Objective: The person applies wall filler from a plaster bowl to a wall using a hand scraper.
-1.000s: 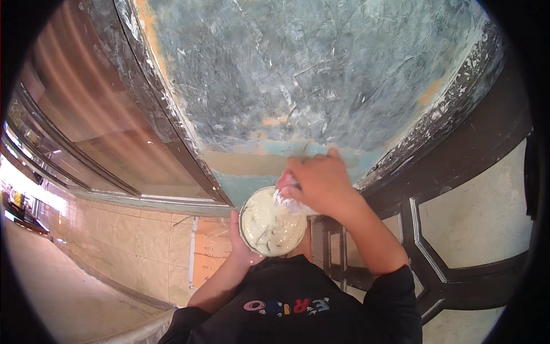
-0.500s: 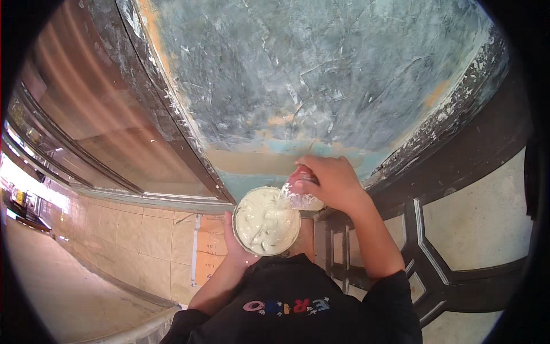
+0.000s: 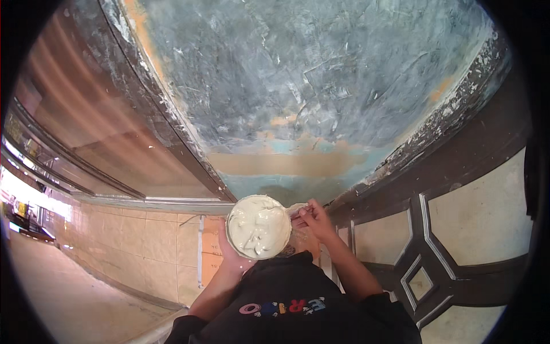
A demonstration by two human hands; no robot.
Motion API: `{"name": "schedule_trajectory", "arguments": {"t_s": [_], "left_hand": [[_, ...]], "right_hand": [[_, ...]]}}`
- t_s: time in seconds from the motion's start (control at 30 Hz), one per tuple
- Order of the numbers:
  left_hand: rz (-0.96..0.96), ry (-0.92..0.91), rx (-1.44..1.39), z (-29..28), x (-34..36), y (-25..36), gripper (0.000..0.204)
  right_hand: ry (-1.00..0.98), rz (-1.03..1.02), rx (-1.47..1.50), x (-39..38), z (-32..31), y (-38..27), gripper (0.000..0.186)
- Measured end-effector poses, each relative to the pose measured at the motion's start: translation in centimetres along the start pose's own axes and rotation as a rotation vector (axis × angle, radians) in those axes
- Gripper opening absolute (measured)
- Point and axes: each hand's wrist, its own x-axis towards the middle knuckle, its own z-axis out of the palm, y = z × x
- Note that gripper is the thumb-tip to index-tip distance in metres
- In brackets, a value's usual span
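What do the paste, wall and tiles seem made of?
Paste: perhaps filler, creamy and wet; it shines and holds soft ridges.
Wall: likely plaster or cement, mostly matt; patchy, streaked surface.
Tiles: probably glazed ceramic; faint sheen, straight joints.

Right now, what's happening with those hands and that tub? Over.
Left hand supporting tub, pale paste uncovered. Right hand gripping smeared tool beside it. Patchy wall ahead; nothing over the tub.

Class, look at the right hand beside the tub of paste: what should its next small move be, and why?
Probably to bring the tool over the rim of the tub and dip it into the pale paste. The right hand holds the tool close beside the rim, the paste lies open, and the left hand supports the tub.
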Motion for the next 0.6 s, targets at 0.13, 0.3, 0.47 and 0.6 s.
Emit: {"name": "schedule_trajectory", "arguments": {"t_s": [0.13, 0.3, 0.47, 0.6], "left_hand": [[-0.013, 0.038, 0.03, 0.0, -0.1, 0.8, 0.083], [-0.034, 0.026, 0.07, -1.1, -0.5, 1.8, 0.081], [-0.07, 0.06, 0.055, -1.5, -0.7, 2.4, 0.082], [-0.094, 0.088, 0.109, -1.7, -0.7, 2.9, 0.083]], "right_hand": [[0.019, 0.016, 0.144, 2.2, 0.8, 1.7, 0.015], [0.286, -0.106, 0.266, 5.9, -0.2, 2.5, 0.025], [0.473, -0.115, 0.227, 9.7, -0.9, 3.2, 0.026], [0.429, -0.049, 0.31, 10.7, -3.3, 7.3, 0.029]]}}
